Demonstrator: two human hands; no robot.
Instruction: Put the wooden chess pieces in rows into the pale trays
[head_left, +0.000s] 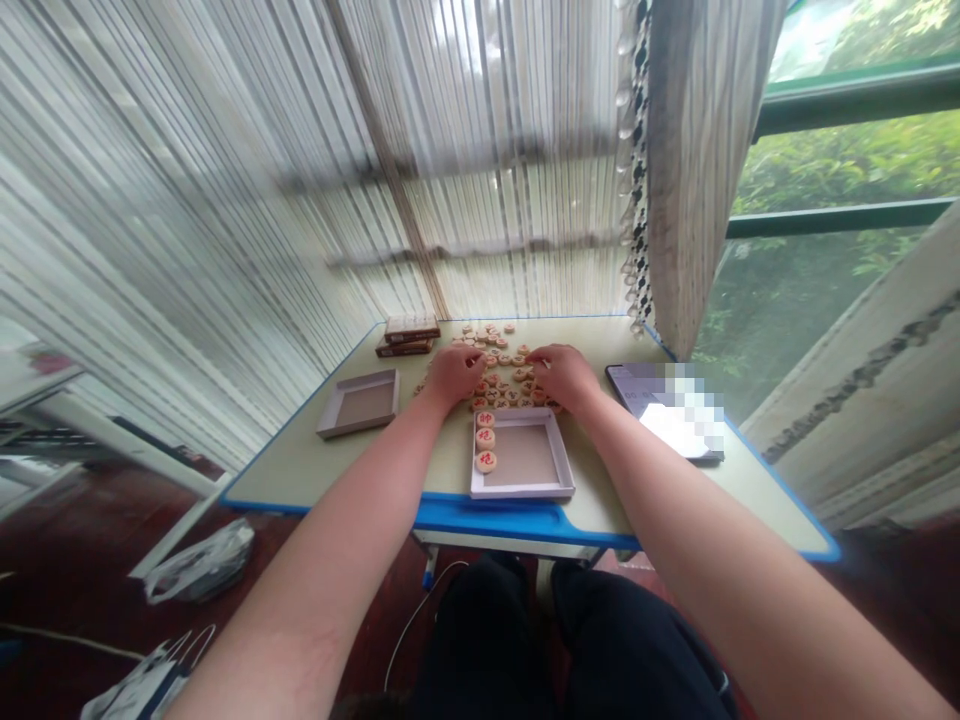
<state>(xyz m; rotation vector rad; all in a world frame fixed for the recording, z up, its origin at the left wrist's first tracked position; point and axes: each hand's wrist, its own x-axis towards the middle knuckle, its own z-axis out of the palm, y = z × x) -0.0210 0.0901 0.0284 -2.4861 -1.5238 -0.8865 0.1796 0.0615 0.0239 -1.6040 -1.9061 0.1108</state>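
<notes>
Many round wooden xiangqi pieces (497, 393) lie loose in a heap on the table, some with red characters. Over the left side of the heap is my left hand (456, 374), its fingers curled closed among the pieces. My right hand (562, 372) reaches in from the other side, fingers bent together at the heap's right edge. Whatever either hand's fingertips hold is too small to make out. Just in front of the heap sits an open shallow box tray (559, 490); three red-marked xiangqi pieces (486, 437) form a column along its left side.
Another shallow box part (358, 430) lies on the left of the table (281, 470). Two small stacked boxes (407, 335) stand at the back left. A phone (637, 385) is on the right. Curtains (517, 220) hang behind, and a plastic bag (201, 565) is on the floor.
</notes>
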